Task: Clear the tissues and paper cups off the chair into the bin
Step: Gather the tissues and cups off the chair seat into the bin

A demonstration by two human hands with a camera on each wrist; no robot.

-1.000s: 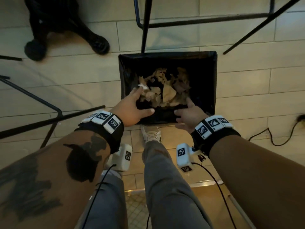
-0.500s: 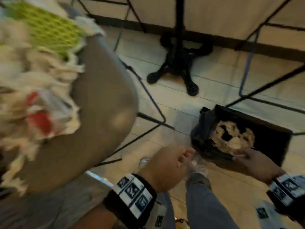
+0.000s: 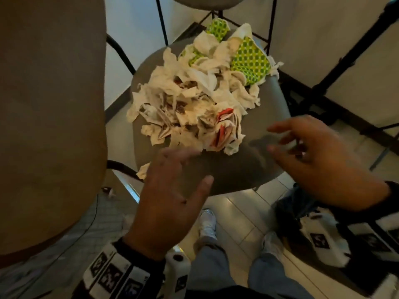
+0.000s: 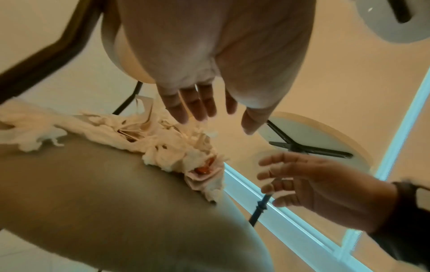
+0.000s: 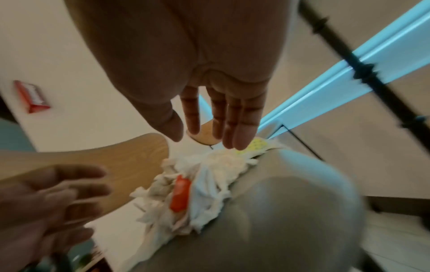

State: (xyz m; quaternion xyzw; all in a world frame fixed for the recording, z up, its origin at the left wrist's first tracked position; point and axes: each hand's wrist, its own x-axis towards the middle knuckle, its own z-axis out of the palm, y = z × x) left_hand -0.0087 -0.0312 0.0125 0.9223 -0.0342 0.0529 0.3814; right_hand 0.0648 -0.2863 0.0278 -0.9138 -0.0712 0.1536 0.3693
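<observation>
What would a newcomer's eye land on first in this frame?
First, the heap of crumpled white tissues spread over the grey chair seat, with green-patterned paper cups at its far edge and a red scrap near the front. Next, the left hand and right hand, both spread and holding nothing, at the seat's near edge.

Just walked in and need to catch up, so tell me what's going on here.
A person is clearing rubbish off a grey chair. A heap of crumpled tissues and green-patterned paper cups lies on the seat. The left hand and the right hand are both open and empty, reaching toward the near edge of the heap, not yet gripping anything. The black bin shows partly, on the floor by the person's right side.
</observation>
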